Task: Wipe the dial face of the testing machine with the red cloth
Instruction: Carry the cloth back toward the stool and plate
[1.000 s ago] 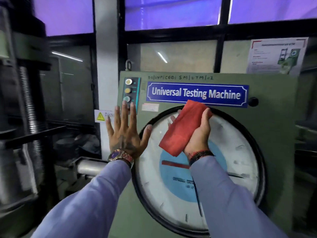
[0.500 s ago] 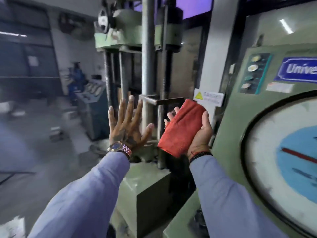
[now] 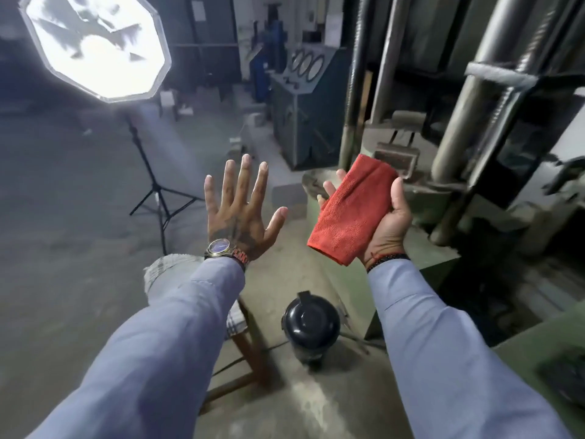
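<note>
Right hand (image 3: 384,223) clasping red cloth (image 3: 351,213), left hand (image 3: 242,213) splayed empty; seemingly a black jug (image 3: 311,324) below.

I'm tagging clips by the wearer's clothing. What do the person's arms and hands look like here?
Both arms wear long, light blue-grey shirt sleeves. The left hand has a dark tattoo across its back and a metal-link wristwatch with a bluish dial. The right hand has a dark beaded bracelet with a thin red thread at the wrist.
</note>
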Demonstrator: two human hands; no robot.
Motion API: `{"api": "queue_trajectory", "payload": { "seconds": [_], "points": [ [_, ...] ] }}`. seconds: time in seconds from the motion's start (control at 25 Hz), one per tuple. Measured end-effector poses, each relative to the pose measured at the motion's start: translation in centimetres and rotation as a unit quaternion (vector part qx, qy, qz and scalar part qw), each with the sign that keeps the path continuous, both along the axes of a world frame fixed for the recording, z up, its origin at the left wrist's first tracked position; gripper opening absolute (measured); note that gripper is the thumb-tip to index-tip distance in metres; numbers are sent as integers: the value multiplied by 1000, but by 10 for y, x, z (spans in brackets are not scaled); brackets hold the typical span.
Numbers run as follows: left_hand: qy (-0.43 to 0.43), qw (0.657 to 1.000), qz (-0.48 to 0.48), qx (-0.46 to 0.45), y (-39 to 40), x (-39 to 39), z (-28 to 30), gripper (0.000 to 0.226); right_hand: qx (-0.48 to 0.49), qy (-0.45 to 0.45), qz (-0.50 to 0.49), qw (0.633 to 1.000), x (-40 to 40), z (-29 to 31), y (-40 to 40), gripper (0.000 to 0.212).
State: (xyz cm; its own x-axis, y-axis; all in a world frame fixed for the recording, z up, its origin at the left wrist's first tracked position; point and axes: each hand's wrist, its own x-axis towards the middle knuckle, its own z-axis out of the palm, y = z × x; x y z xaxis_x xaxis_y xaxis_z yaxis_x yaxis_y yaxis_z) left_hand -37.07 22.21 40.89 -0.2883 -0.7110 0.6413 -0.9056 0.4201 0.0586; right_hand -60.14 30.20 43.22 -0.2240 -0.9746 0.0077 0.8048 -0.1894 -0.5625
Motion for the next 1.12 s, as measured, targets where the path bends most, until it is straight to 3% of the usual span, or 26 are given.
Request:
{"api": "queue_trajectory", "payload": {
  "seconds": [0.24, 0.64, 1.12],
  "points": [
    [-31, 996, 23, 78, -22, 35, -109, 89, 63, -10, 43, 997, 27, -105, -32, 85],
    [-45, 978, 2, 202, -75, -12, -236, 90, 190, -9, 43, 981, -30, -258, -89, 87],
    [-59, 966, -37, 251, -99, -55, -362, 87, 260, -34, -19, 965, -74, -379, -79, 88]
  ]
}}
